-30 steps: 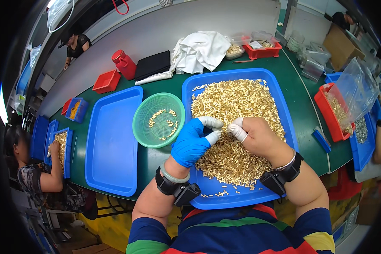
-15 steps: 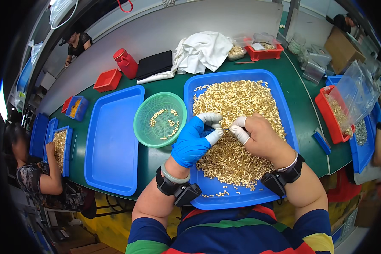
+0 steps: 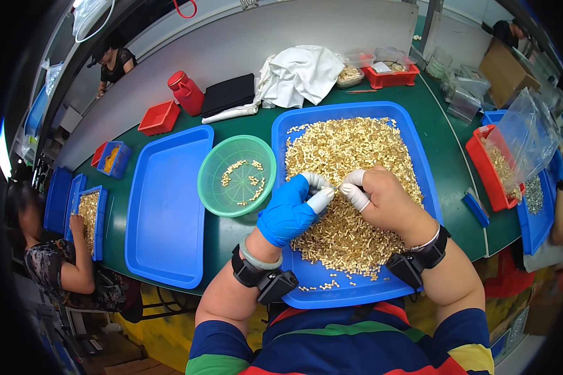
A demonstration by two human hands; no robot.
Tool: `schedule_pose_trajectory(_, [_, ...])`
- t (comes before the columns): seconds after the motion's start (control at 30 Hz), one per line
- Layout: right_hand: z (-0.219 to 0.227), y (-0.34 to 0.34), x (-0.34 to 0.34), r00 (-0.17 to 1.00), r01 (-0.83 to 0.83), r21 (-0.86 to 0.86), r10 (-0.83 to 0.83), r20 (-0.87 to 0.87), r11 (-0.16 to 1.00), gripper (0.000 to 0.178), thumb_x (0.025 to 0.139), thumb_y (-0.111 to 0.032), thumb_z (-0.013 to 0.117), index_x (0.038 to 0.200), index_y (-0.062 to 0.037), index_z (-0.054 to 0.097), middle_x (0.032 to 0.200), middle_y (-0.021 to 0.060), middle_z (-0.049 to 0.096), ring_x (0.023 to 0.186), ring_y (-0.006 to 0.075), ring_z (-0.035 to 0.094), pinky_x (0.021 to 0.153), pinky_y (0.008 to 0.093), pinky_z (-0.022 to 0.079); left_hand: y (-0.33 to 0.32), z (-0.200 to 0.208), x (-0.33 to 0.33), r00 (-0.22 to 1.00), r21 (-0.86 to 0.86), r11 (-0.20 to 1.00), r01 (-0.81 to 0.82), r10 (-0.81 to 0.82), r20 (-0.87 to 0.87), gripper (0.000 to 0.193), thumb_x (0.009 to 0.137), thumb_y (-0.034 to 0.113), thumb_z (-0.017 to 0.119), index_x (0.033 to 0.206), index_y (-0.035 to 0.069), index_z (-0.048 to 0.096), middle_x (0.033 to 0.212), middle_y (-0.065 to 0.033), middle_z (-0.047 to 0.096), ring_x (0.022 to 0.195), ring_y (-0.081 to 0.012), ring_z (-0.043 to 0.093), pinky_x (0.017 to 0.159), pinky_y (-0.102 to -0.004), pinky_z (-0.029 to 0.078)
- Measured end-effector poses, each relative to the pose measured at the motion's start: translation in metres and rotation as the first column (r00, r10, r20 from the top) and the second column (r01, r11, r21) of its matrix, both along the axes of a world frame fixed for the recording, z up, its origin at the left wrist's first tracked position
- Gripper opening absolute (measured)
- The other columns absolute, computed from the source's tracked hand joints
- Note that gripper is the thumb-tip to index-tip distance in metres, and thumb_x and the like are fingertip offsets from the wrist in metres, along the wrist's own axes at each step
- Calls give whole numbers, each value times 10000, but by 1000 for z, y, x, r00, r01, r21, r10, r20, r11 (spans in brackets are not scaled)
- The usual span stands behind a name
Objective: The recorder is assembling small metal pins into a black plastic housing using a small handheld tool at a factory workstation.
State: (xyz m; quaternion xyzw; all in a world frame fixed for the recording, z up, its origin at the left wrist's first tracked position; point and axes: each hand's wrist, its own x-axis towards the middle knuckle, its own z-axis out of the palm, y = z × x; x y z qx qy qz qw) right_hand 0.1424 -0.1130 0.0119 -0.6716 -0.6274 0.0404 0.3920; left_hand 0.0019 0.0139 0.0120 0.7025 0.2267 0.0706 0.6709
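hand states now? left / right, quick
Left hand, blue glove: fingers pinched shut on a small gold metal piece over the blue plastic tray.
Right hand, white fingertip covers: pinched on the same piece.

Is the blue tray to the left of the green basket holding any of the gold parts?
No, the blue tray left of the green basket shows only bare blue bottom; the gold parts lie in the other tray and the basket.
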Motion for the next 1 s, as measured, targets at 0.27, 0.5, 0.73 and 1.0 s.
schedule_pose_trajectory(0.27, [-1, -1, 1, 1000, 6, -11, -6, 14, 1000, 98, 785, -141, 552, 740, -55, 566, 619, 117, 542, 589, 306, 518, 570, 373, 385, -2, -8, 2, 994, 2, 999, -49, 49, 100, 160, 812, 85, 560, 956, 30, 516, 799, -19, 536, 690, -79, 503, 617, -215, 426])
schedule_pose_trajectory(0.5, [-2, 0, 2, 1000, -13, -31, 12, -21, 999, 111, 788, -139, 549, 731, -45, 557, 619, 128, 535, 576, 314, 516, 528, 380, 387, -11, -4, 1, 967, -38, 994, -107, 113, 229, 199, 804, 51, 559, 998, 21, 525, 820, -31, 550, 715, -92, 523, 657, -226, 444])
schedule_pose_trajectory(0.73, [1, -1, 3, 995, 2, -65, -8, -103, 998, 122, 794, -127, 535, 717, -34, 546, 625, 143, 529, 561, 321, 508, 510, 378, 386, -11, -7, 2, 942, -118, 989, -85, 118, 314, 210, 791, 18, 569, 998, 4, 537, 800, -37, 573, 690, -109, 545, 658, -230, 463])
schedule_pose_trajectory(1.0, [4, -2, -3, 950, -16, -22, 8, -313, 1000, 77, 784, -112, 578, 803, -43, 548, 559, 66, 489, 514, 149, 477, 488, 296, 381, -10, -6, 2, 964, -128, 982, -140, 165, 207, 156, 791, 13, 576, 946, -7, 572, 814, -69, 602, 703, -114, 561, 644, -232, 466])
